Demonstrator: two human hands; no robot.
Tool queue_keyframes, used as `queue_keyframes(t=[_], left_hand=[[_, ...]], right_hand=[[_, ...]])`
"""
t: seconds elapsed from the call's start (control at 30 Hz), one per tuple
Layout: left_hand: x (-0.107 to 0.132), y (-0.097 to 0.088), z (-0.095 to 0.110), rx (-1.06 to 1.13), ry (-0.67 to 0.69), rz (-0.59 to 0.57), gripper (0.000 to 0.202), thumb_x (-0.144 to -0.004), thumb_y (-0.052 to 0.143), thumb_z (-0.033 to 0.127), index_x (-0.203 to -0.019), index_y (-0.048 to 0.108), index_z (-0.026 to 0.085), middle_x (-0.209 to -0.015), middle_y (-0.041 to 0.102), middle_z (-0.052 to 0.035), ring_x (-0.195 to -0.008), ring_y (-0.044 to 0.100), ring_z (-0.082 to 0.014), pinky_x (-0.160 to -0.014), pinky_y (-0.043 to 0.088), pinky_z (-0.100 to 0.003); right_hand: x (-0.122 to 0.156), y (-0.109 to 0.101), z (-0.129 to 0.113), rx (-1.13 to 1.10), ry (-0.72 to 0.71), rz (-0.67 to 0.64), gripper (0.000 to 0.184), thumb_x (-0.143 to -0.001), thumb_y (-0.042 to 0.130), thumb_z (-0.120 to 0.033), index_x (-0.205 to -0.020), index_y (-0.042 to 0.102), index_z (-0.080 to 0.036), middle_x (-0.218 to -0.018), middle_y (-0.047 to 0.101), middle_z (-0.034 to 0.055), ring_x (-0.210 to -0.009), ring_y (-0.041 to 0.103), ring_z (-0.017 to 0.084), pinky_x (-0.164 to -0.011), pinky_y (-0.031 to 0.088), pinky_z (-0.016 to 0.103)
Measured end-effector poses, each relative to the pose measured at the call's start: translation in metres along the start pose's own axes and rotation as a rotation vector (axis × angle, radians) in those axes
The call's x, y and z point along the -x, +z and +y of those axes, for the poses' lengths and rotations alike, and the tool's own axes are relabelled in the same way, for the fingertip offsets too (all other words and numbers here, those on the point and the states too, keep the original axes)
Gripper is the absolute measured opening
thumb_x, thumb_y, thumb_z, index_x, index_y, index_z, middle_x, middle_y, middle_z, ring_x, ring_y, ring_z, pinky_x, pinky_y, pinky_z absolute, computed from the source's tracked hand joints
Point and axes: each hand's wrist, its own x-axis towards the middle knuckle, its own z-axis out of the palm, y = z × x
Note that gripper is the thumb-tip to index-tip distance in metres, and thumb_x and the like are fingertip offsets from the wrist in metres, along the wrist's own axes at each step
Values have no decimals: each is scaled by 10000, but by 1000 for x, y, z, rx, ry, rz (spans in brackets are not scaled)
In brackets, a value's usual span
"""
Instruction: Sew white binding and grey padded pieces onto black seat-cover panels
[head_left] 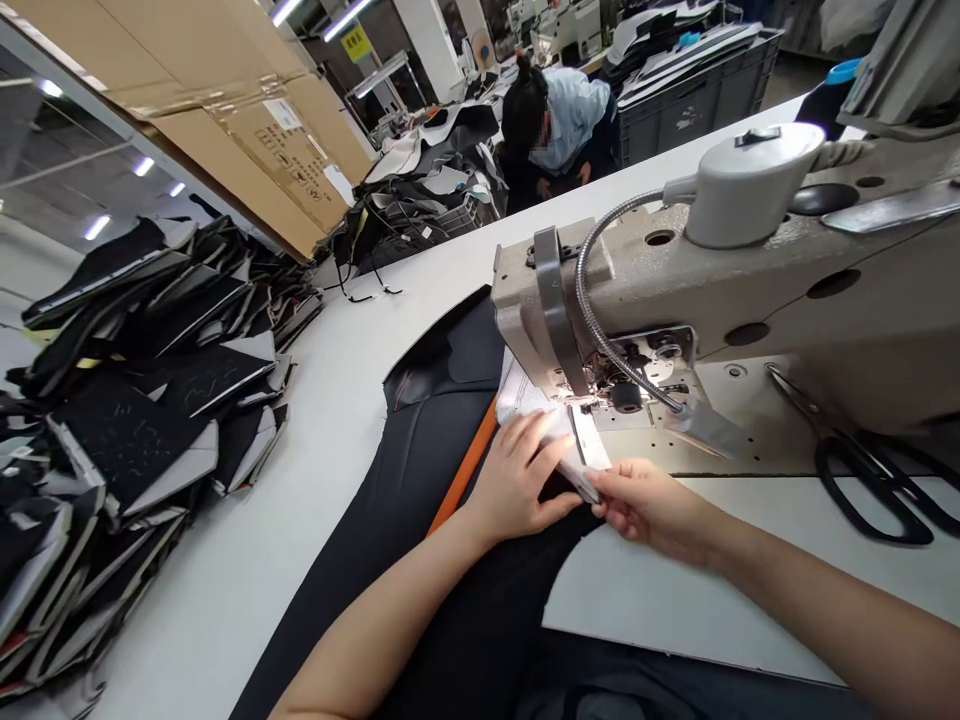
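Observation:
A black fabric piece (427,470) with an orange strip (465,470) lies on the white table under the sewing machine (750,290). A white strip of fabric (581,455) runs from the needle area toward me. My left hand (517,480) rests on the white strip and the black fabric, fingers stretched flat toward the presser foot. My right hand (649,505) pinches the near end of the white strip between thumb and fingers, just in front of the needle plate.
Large black scissors (870,470) lie on the machine bed at the right. Piles of black and white cut pieces (127,420) crowd the table's left side. Cardboard boxes (247,130) stand behind them. A person (555,125) bends over at the far end.

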Motion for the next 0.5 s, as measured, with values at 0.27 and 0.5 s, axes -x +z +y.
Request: queue_keyframes(t=[0.27,0.5], left_hand=[[-3,23,10,-155,5,307,172,-792,479,86,-920,522,193,-893,586,-63,-907,556,-195,-949,415,-419],[17,0,6,-22,183,6,220,-841,437,51,-984,575,146,-915,656,-51,-880,584,-163,-792,446,-292]], right_hand=[[6,-3,5,464,-39,46,366,-905,435,-396,-592,439,-207,-491,525,-10,-418,497,118,-447,386,236],[10,-28,17,1396,-879,568,124,-899,491,-280,-851,571,-198,-736,605,9,-601,530,139,-482,263,267]])
